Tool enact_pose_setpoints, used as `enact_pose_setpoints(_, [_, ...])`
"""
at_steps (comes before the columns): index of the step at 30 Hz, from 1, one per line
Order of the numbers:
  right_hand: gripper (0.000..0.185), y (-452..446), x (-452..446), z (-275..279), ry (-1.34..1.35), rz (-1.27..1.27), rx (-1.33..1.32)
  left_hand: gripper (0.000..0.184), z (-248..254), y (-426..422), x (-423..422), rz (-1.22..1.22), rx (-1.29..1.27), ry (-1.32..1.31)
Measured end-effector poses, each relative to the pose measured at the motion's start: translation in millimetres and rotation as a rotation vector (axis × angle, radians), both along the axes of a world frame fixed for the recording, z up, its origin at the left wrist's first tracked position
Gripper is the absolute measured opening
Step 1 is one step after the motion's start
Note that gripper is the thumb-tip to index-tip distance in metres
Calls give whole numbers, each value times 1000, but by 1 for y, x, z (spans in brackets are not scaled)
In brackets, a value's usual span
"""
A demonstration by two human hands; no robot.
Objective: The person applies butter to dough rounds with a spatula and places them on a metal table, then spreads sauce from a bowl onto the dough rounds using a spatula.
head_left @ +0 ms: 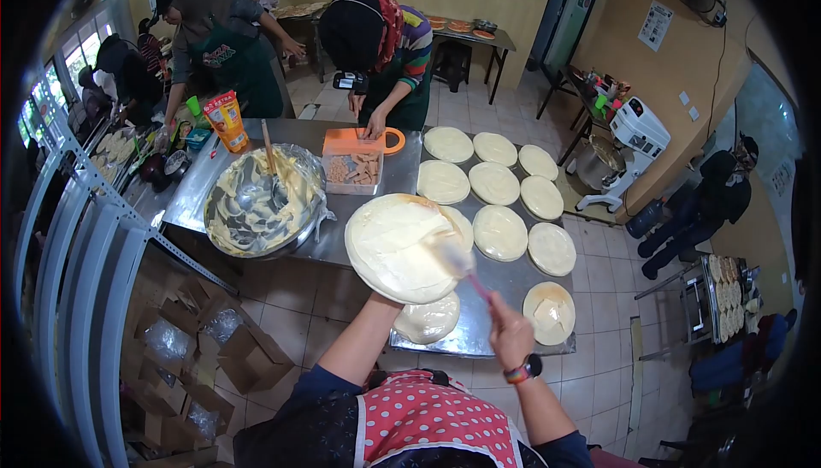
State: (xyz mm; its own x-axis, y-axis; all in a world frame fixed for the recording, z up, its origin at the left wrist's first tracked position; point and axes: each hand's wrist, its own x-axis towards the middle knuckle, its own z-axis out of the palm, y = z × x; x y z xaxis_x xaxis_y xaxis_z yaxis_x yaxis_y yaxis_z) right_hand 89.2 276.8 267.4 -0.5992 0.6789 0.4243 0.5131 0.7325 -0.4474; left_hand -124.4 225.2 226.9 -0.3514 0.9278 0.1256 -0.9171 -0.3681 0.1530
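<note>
1. My left hand (387, 300) is under a pale round (393, 241), holding it up above the near part of the counter (472, 322); the round hides my fingers, so I cannot tell how far they are open.
2. My right hand (512, 337) is closed around the pinkish handle of a spreading tool (481, 288), whose head lies over the right side of the held round. That head is blurred, so it may be a spatula or a brush.
3. White cream coats most of the held round, with a tan patch along its far edge.
4. Below it, a glossy round (428, 321) rests on the counter, partly covered from my view. Just right of my right hand sits another round (548, 315), with a whiter patch in its middle.
5. More pale rounds (493, 184) lie in rows farther back.
6. To my left stands a large metal bowl (224, 230) smeared with cream, a wooden-handled utensil (268, 145) upright in it.
7. Beyond, a co-worker's hand (375, 123) is at an orange piece (340, 142) across a box of brown chunks (352, 170).
</note>
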Motion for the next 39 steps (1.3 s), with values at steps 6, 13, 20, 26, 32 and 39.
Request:
enact_pose_setpoints(6, [26, 18, 34, 5, -66, 58, 3, 53, 0, 9, 12, 16, 0, -15])
enact_pose_setpoints(13, [29, 90, 67, 1, -21, 174, 205, 54, -15, 4, 42, 42, -17, -4])
enact_pose_setpoints(20, [24, 126, 75, 4, -45, 153, 133, 54, -31, -5, 81, 20, -48, 55])
enact_pose_setpoints(26, [21, 114, 70, -4, -55, 163, 116, 54, -32, -4, 82, -49, -114, 109])
enact_pose_setpoints(32, [20, 83, 56, 14, 2, 48, 44, 55, -25, 2, 64, -221, -153, 224])
enact_pose_setpoints(39, [21, 51, 38, -2, -171, -301, 8, 55, -35, -5, 36, -423, -207, 280])
